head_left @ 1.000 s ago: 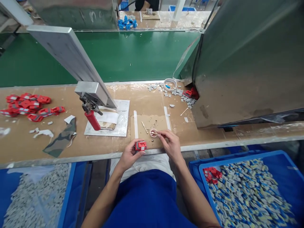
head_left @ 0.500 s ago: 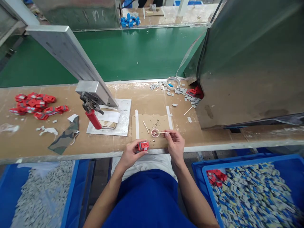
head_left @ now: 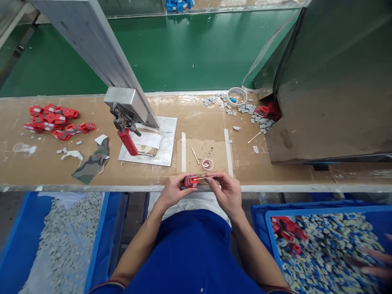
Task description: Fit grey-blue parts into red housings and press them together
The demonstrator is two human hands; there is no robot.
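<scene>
My left hand (head_left: 175,190) is closed around a small red and grey plastic part (head_left: 191,182) at the table's front edge. In my right hand (head_left: 226,191) a thin cotton swab (head_left: 200,178) is pinched between thumb and fingers. Its far tip meets the top of the red part; the tip itself is too small to make out. Just beyond my hands stands a little round dish (head_left: 207,164) with some pinkish content. Another swab (head_left: 195,156) lies to the left of that dish, on a cardboard sheet (head_left: 216,147) between white tape strips.
A press with a red handle (head_left: 128,142) stands left of centre, near piled red parts (head_left: 50,118). Grey pieces and a tape roll (head_left: 237,97) lie by a metal housing (head_left: 330,90). Blue bins (head_left: 104,228) flank me; another person's blurred hand (head_left: 378,261) reaches over the right one.
My right hand has brought the swab from the dish to the red part in my left hand. The camera view has shifted. More red parts and another person's hand appear at the right bin.
</scene>
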